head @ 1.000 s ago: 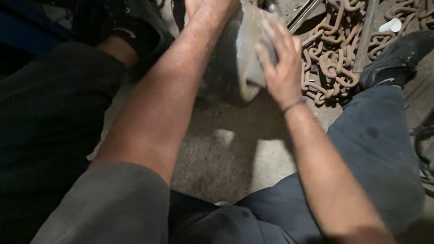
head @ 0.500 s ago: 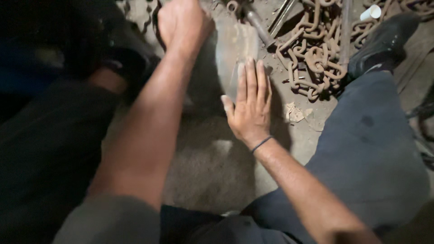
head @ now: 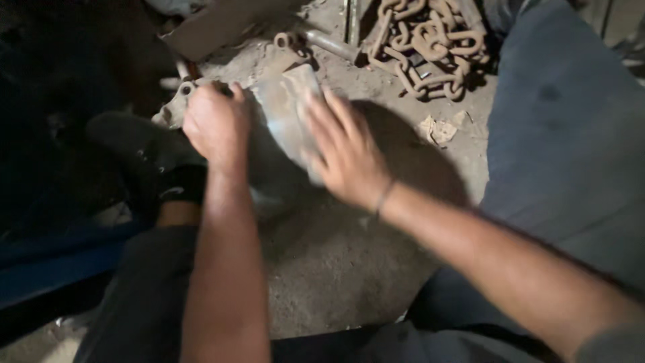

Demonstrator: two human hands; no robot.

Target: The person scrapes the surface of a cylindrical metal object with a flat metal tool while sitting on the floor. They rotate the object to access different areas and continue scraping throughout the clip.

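A dull grey metal plate [head: 285, 107] stands tilted on the dusty concrete floor [head: 336, 255] between my legs. My left hand [head: 215, 124] is closed around its left edge, near a lug with a round hole [head: 185, 89]. My right hand [head: 342, 151] lies flat with fingers spread on the plate's right face; it is blurred by motion. A thin band circles my right wrist [head: 383, 198].
A heap of rusty chain [head: 420, 40] lies at the top, with a metal rod [head: 329, 42] beside it. My black shoe [head: 144, 151] is left of the plate. My grey trouser leg [head: 564, 121] fills the right side. Crumpled paper scraps [head: 440, 128] lie near the chain.
The view has swung left, so the chain shifted up and left. My left hand moved down the plate's left edge. My right hand slid from the plate's lower edge onto its right face.
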